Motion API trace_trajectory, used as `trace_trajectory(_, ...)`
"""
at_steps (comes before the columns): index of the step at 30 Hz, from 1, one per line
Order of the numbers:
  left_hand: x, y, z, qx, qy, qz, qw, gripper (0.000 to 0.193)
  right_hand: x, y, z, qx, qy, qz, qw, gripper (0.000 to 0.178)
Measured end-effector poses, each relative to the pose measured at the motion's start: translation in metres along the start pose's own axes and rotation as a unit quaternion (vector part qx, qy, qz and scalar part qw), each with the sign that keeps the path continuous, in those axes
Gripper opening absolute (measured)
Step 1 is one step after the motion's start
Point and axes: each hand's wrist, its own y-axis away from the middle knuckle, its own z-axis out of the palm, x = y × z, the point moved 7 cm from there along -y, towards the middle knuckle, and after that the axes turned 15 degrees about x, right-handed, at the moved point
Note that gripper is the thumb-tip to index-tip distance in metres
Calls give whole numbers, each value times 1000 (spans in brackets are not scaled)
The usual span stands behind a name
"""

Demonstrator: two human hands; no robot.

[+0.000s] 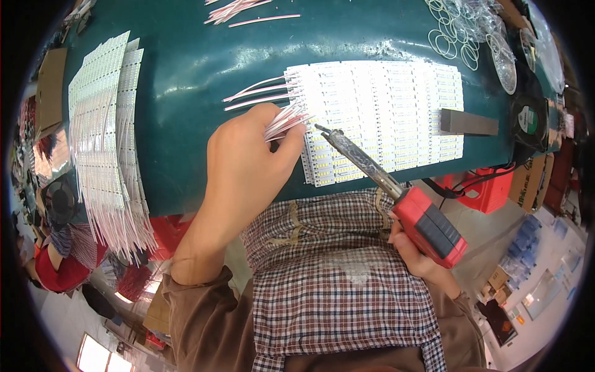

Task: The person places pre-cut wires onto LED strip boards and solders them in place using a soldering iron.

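Note:
My left hand [242, 155] is closed around a bundle of thin white and red wires [285, 123], their ends pointing at the left edge of a white LED circuit board panel [384, 93]. A few similar wires stick out leftward from that edge, above the hand. My right hand [414, 255] grips a soldering iron [431, 226] by its red and black handle. The iron slants up and left over the panel, its dark tip close to the wire ends; whether it touches anything I cannot tell. A grey metal bar [468, 123] lies across the panel's right side.
On the left of the green table [180, 111] lies a stack of boards with wires attached [105, 118], hanging over the edge. Loose wires [238, 9] lie at the back. Pale rings [455, 37] and a dark fan [528, 121] are at the right, with a red box [486, 192] below.

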Motion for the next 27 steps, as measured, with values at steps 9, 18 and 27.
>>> trace_trajectory(9, -1, -1, -1, 18, -9, 15, 1000, 19, 4, -1, 7, -41, -15, 25, 999, 21)
trace_trajectory(18, -1, 0, -1, 20, -14, 26, 999, 18, 4, -2, 11, -48, -17, 45, 998, 19)
trace_trajectory(27, 0, 2, -2, 29, -22, 36, 999, 19, 4, 4, 2, -49, -8, 58, 997, 18)
